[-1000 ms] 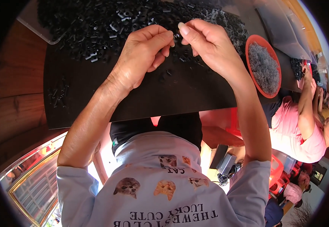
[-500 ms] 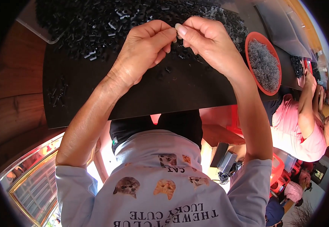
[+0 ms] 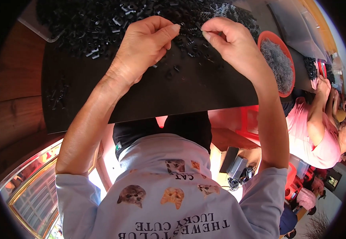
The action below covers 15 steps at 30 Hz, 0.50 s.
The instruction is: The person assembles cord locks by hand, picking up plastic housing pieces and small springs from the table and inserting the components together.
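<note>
My left hand is closed in a pinch, thumb against the forefinger, over the dark table. What it holds, if anything, is too small to make out. A short gap to its right, my right hand also pinches thumb and forefinger together; a tiny dark thing shows at its fingertips, of a kind I cannot tell. Just beyond both hands spreads a heap of small black tubular plastic parts. Small metal springs lie heaped beyond my right hand, and a few loose black parts lie between my wrists.
An orange-red bowl of grey springs stands right of my right forearm. Clear plastic bins are at the far right, with another clear tray at the far left. Several thin black pieces lie left. A person in pink works at right.
My hands, which met at the fingertips before, have moved apart, the right one shifting to the right. The co-worker's arm has moved slightly.
</note>
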Each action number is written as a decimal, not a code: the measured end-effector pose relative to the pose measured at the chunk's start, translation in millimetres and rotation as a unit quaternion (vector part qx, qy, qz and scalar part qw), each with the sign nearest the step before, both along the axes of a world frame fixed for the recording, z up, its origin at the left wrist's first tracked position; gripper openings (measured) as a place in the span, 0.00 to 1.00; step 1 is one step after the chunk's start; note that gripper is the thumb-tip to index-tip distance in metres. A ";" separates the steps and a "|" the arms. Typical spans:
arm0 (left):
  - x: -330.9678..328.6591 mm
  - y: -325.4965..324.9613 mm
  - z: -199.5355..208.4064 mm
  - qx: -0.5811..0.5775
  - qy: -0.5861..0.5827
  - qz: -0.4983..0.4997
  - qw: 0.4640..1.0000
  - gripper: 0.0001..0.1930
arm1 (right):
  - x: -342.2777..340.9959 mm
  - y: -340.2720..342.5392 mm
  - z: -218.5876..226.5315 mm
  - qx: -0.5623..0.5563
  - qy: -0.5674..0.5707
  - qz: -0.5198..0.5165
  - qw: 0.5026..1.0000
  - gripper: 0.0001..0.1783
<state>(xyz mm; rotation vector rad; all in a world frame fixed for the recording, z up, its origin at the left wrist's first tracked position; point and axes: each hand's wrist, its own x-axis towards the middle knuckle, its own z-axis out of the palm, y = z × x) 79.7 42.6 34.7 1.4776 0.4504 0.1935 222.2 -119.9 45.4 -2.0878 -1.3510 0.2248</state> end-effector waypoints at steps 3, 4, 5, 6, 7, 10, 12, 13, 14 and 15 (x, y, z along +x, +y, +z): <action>-1.8 3.0 -2.2 -0.008 0.000 -0.005 1.000 0.10 | 6.9 -12.0 4.1 -0.028 -0.079 -0.012 0.996 0.03; -2.2 3.7 -2.2 -0.007 -0.001 -0.007 1.000 0.10 | 9.6 -17.1 5.9 -0.048 -0.116 -0.022 0.992 0.04; -2.5 4.1 -2.0 -0.010 -0.001 -0.008 1.000 0.10 | 16.1 -22.8 7.5 -0.059 -0.113 -0.009 0.992 0.02; -2.7 4.4 -1.5 -0.003 -0.001 -0.005 1.000 0.10 | 18.5 -28.4 9.6 -0.062 -0.113 -0.010 0.992 0.02; -3.1 4.6 -1.5 0.004 0.000 -0.001 1.000 0.10 | 19.8 -33.7 11.7 -0.087 -0.128 -0.033 0.987 0.02; -5.8 5.8 -2.4 0.003 -0.002 -0.009 1.000 0.10 | 26.7 -45.9 17.1 -0.139 -0.157 -0.045 0.977 0.02; -7.3 6.1 -3.1 -0.003 -0.006 -0.015 1.000 0.10 | 26.3 -50.9 16.9 -0.162 -0.158 -0.004 0.974 0.06; -7.9 5.8 -3.2 -0.008 -0.008 -0.020 1.000 0.10 | 24.1 -51.3 16.0 -0.163 -0.159 -0.004 0.974 0.06; -8.3 5.0 -2.8 -0.009 -0.009 -0.020 1.000 0.10 | 20.9 -50.9 14.6 -0.169 -0.158 -0.004 0.973 0.06; -8.9 4.2 -2.1 -0.010 -0.009 -0.024 1.000 0.10 | 18.6 -49.9 12.6 -0.174 -0.156 -0.003 0.972 0.06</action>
